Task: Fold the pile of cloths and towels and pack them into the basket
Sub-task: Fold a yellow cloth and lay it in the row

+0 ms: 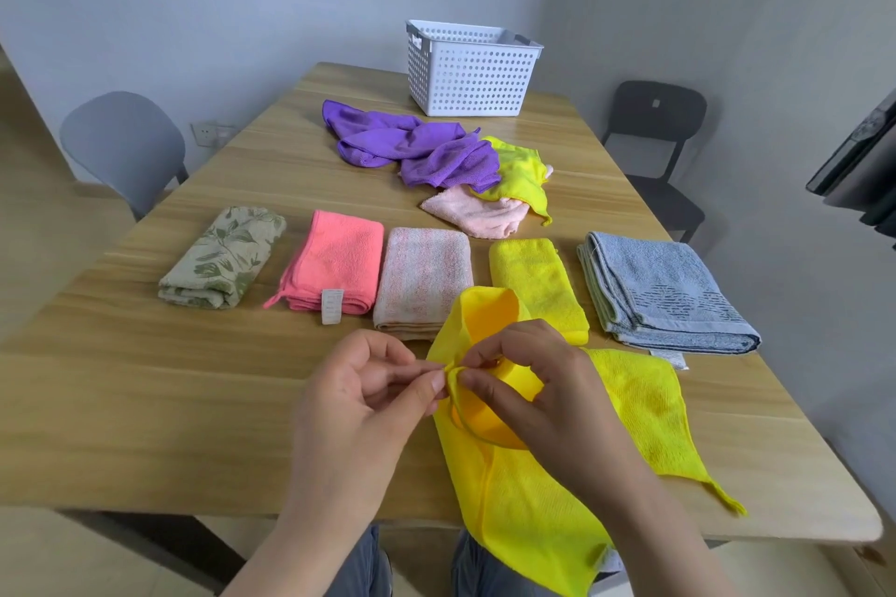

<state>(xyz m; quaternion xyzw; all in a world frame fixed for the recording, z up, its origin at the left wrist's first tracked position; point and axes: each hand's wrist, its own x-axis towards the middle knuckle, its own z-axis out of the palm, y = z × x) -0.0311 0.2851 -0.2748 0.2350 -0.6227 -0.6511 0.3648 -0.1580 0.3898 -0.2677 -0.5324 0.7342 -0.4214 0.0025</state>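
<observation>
A bright yellow cloth hangs over the table's near edge, partly bunched. My left hand and my right hand both pinch the same gathered corner of it above the table. Behind them several folded towels lie in a row: a green leaf-print one, a pink one, a pale striped one, a yellow one and a blue one. Farther back lies an unfolded pile of a purple cloth, a yellow cloth and a peach cloth. The white perforated basket stands at the far edge.
The wooden table fills the view. A grey chair stands at the left side and a black chair at the right. A dark object hangs at the right wall.
</observation>
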